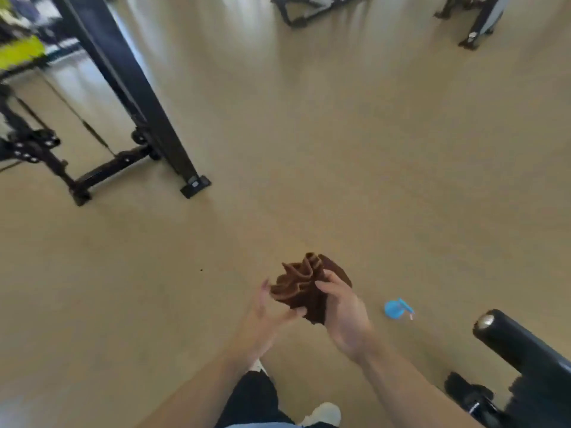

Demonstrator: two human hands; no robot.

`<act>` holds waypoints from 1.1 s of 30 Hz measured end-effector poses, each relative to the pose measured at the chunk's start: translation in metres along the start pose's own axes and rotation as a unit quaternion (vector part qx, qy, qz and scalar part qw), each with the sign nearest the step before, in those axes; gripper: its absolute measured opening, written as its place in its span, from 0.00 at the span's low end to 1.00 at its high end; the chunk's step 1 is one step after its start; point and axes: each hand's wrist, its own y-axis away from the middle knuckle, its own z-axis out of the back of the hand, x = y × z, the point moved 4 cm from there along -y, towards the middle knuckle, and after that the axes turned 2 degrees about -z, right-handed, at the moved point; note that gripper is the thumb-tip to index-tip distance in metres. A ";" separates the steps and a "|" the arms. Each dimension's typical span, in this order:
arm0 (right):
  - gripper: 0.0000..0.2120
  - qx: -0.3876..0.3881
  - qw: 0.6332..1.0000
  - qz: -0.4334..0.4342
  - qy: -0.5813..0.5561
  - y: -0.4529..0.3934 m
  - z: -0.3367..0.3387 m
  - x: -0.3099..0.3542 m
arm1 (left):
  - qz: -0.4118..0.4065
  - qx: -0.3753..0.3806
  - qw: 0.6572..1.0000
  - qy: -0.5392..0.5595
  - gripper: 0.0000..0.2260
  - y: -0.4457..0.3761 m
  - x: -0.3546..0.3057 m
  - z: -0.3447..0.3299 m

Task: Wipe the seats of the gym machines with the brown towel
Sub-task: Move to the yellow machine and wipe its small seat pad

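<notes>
The brown towel (304, 284) is bunched up in front of me, low in the view, above the tan floor. My right hand (343, 313) grips its right side, thumb curled over the cloth. My left hand (267, 313) holds the towel's lower left edge, with its thumb pinching the cloth from below. No machine seat shows plainly in the view; a lime-green padded part (18, 52) shows at the far left edge, blurred.
A black machine frame (129, 97) with a bolted foot stands at the left. A black padded roller (522, 344) of another machine is at the lower right. A blue spray bottle (397, 308) lies on the floor beside it. More machine bases (475, 23) stand at the back.
</notes>
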 end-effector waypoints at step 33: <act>0.26 0.366 0.767 -0.331 0.411 -0.359 -0.646 -0.178 | -0.013 -0.388 0.720 0.575 0.13 -0.091 -0.002 0.727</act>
